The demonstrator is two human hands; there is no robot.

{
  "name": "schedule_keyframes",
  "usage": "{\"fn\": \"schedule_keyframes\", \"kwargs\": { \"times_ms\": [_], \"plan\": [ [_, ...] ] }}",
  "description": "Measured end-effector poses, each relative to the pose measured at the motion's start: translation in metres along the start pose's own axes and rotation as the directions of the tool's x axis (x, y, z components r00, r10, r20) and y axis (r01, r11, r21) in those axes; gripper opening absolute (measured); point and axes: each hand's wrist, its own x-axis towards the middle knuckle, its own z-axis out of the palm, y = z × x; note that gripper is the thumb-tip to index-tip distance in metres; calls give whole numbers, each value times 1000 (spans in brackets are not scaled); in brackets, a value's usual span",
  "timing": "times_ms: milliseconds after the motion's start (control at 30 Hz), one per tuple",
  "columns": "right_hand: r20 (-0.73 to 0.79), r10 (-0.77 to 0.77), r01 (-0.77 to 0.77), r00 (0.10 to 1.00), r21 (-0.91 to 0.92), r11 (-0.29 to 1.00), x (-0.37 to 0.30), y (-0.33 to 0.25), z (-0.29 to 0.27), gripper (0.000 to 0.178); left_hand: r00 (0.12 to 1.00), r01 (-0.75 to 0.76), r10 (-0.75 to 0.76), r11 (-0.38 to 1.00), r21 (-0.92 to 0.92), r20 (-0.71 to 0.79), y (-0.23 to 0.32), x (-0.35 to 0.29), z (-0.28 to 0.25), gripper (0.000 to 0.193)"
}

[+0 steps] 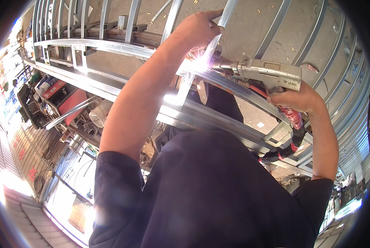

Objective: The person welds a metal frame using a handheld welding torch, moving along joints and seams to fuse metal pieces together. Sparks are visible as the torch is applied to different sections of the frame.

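Note:
My right hand (294,99) is wrapped round the handle of a welding gun (271,73), whose nozzle points left. At the nozzle's tip a bright arc (198,63) throws sparks and glare, which hide the joint beneath. My left hand (199,29) grips an upright metal bar (226,16) just beyond the arc, thumb and fingers on its sides. The bar's lower end meets a long metal rail (243,89) of a silvery frame. From the gun's grip a black cable with red wrapping (293,120) hangs down.
More silvery bars (313,37) cross the frame on the right and the far left. A second rail (209,118) runs nearer my body. Small bits lie on the concrete floor (251,25). At left stand a red-panelled machine (67,101) and a pale bucket (99,115).

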Motion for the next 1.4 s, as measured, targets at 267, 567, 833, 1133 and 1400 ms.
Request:
{"fn": "schedule_keyframes", "kwargs": {
  "times_ms": [267, 567, 833, 1133, 1400],
  "plan": [
    [-13, 23, -23, 1000, -16, 1000, -3, 0, -2, 68, 999, -45, 46, 999, 29, -26, -7, 3, 3, 61],
    [-24, 10, -11, 1000, -52, 999, -1, 13, -9, 71, 1000, -17, 18, 999, 28, -20, 0, -2, -1, 62],
    [7, 53, -53, 999, -38, 998, -6, 15, -13, 69, 999, -35, 35, 999, 15, -13, -5, 3, 1, 61],
    [-90, 51, -47, 995, 51, 998, -55, 64, -44, 51, 871, -277, 342, 935, 223, -352, 41, -8, 40, 46],
    [-96, 134, -134, 986, 0, 991, -68, 88, -55, 60, 988, -145, 140, 986, 84, 60, 68, 0, 84, 71]
  ]
}}
